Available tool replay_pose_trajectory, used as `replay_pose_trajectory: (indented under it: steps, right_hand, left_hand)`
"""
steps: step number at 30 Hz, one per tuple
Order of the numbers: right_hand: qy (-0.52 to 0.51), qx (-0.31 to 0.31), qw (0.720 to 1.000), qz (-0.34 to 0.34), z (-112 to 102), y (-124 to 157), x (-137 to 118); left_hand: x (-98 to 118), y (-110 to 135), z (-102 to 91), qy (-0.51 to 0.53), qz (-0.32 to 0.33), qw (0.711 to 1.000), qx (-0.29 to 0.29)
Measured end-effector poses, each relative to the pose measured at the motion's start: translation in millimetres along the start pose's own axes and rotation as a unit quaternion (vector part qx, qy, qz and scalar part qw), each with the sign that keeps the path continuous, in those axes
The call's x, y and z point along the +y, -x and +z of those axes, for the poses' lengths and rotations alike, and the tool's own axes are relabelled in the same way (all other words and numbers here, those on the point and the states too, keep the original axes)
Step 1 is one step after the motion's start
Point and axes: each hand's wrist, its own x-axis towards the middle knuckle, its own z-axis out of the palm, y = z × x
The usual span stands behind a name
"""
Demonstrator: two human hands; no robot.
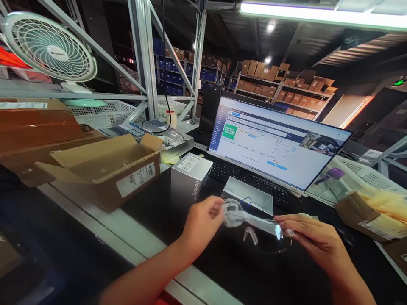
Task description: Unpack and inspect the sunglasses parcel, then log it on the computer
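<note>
A clear plastic strip [259, 222] stretches between my two hands above the black desk mat. Its left end is a rounded, ring-like clear part [233, 212]; the exact kind of item cannot be made out. My left hand [203, 220] pinches the edge of this rounded part. On the other side my right hand [313, 237] grips the strip's far end between thumb and fingers. A small curved clear piece [250, 236] shows below the strip. Just behind is an open grey box [254, 195] with a blue loop at it. A closed grey box [190, 176] stands left of that.
A monitor [273, 144] and a keyboard [219, 170] stand behind the grey boxes. At left sits an open cardboard box [108, 176], with a fan [51, 51] on a shelf above. Another carton [365, 216] with yellowish material is at right.
</note>
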Motion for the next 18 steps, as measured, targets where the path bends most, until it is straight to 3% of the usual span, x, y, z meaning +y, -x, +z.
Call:
replay_pose_trajectory:
  steps: [2, 5, 7, 9, 12, 15, 18]
  right_hand:
    - [0.016, 0.022, 1.0, 0.003, 3.3, 0.1, -3.0]
    - [0.045, 0.123, 0.99, 0.052, 18.2, -0.3, -14.0]
    - [0.064, 0.178, 0.977, 0.097, 29.4, -1.0, -21.7]
    - [0.079, 0.195, 0.971, 0.112, 36.4, -1.6, -26.7]
    - [0.086, 0.152, 0.983, 0.061, 34.1, -1.5, -27.1]
    - [0.09, 0.063, 0.994, -0.017, 20.4, 0.2, -21.7]
    - [0.118, 0.026, 0.991, -0.052, 6.7, 3.4, -17.9]
  left_hand:
    - [-0.3, 2.9, 3.0, -0.009, 0.03, 0.999, 0.021]
    - [1.0, 8.7, 7.6, -0.015, 0.072, 0.997, 0.036]
    - [1.8, 11.1, 9.3, -0.011, 0.073, 0.996, 0.043]
    - [2.2, 11.1, 9.2, 0.005, 0.055, 0.998, 0.043]
    - [2.7, 7.2, 5.8, 0.043, 0.022, 0.998, 0.047]
    - [3.1, 2.8, 1.8, 0.075, -0.002, 0.996, 0.053]
    - [2.2, 1.8, 1.3, 0.09, -0.016, 0.995, 0.034]
